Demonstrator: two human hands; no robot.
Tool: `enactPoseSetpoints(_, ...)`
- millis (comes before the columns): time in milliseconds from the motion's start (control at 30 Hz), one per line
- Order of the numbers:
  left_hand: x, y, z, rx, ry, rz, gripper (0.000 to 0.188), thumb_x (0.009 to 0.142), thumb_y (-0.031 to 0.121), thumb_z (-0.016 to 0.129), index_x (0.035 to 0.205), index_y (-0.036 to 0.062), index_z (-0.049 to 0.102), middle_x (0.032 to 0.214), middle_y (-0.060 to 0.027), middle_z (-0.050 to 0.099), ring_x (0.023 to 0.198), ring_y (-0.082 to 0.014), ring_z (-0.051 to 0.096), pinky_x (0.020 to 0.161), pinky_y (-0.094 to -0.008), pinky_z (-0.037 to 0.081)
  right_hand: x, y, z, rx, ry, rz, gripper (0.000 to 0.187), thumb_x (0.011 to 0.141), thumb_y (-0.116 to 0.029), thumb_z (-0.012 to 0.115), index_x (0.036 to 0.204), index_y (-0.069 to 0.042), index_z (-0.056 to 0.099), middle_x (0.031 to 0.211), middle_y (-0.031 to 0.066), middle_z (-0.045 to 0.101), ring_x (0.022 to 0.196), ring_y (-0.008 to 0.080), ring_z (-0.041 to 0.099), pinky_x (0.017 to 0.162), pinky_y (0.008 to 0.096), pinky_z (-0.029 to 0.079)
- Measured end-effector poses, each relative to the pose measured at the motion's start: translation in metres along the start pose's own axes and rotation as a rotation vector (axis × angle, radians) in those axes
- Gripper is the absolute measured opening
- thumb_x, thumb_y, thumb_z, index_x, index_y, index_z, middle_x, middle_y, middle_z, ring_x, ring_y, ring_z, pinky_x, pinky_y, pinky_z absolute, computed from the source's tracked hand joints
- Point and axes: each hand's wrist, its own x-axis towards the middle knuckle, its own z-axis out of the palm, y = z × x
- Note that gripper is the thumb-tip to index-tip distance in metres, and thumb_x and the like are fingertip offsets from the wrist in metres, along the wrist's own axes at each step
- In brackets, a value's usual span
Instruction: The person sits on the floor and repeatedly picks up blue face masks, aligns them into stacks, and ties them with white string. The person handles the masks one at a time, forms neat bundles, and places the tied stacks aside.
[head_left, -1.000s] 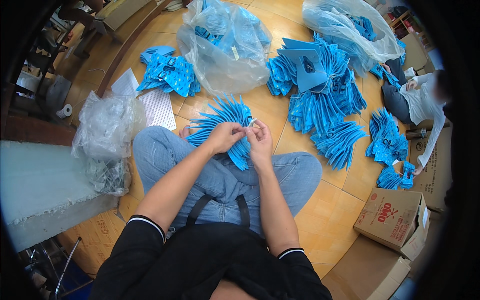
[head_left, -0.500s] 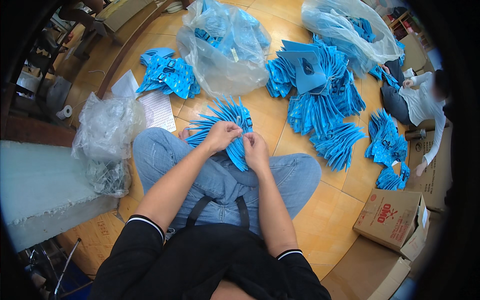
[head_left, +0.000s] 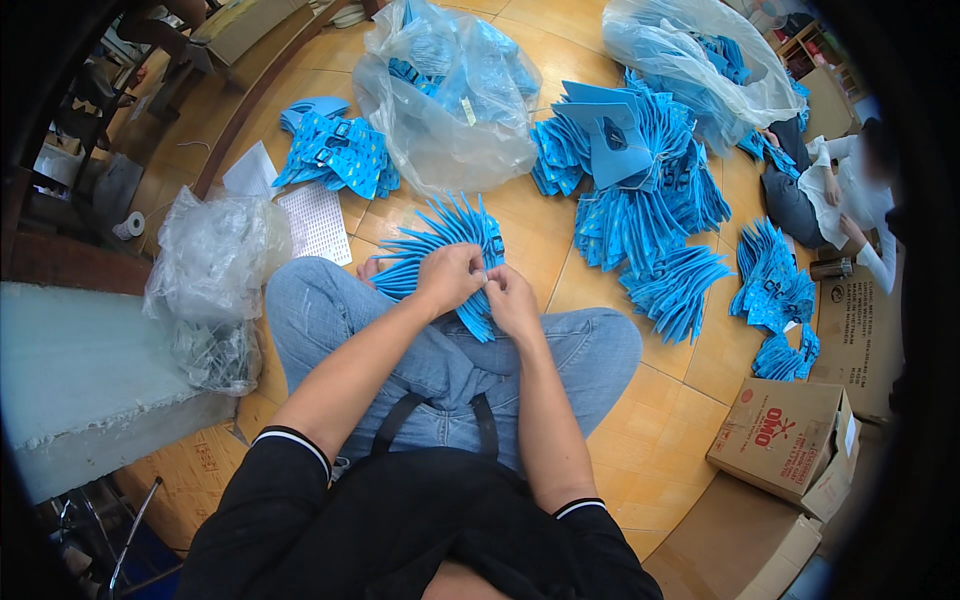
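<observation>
A fanned bundle of blue patterned pieces with dark buckles (head_left: 410, 258) rests at my crossed legs. Over its middle, my left hand (head_left: 450, 278) is closed with fingers pinched together. Fingertip to fingertip with it, my right hand (head_left: 512, 300) also makes a pinch. Something small and pale shows between the fingertips; it is too small to name. The lower part of the bundle is partly hidden behind my hands.
Clear plastic bags with blue pieces (head_left: 450, 140) lie ahead. More stacked blue bundles (head_left: 650, 215) sit to the right, near cardboard boxes (head_left: 780, 435) and a seated person (head_left: 845, 195). At left are crumpled plastic (head_left: 215, 255), a printed sheet (head_left: 318, 220) and a pale ledge (head_left: 90, 380).
My hands have shifted slightly over the bundle, fingertips still together. The person at right has drawn an arm back from the boxes toward their body.
</observation>
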Motion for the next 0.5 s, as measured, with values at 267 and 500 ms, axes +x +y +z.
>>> enactPoseSetpoints(267,0.003,-0.004,0.012,0.059,0.250,0.113,0.009,0.073,0.013,0.068,0.077,0.0089,0.061,0.075,-0.0073,0.060,0.069,-0.0294,0.062,0.060,-0.0416,0.048,0.008,-0.009,-0.003,-0.032,0.003,-0.128,0.022,0.091,-0.016,0.052,0.108,-0.006,0.063,0.097,0.0182,0.065,0.089,0.0365,0.063,0.080,0.0436,0.049)
enactPoseSetpoints(500,-0.008,-0.010,0.012,-0.081,0.256,0.042,0.009,0.078,0.012,0.068,0.081,0.0102,0.060,0.081,-0.0068,0.061,0.072,-0.0299,0.063,0.061,-0.0428,0.048,0.017,-0.007,-0.002,0.023,-0.028,-0.091,0.021,0.087,-0.014,0.063,0.106,-0.006,0.063,0.094,0.0142,0.066,0.080,0.0274,0.064,0.074,0.0381,0.051)
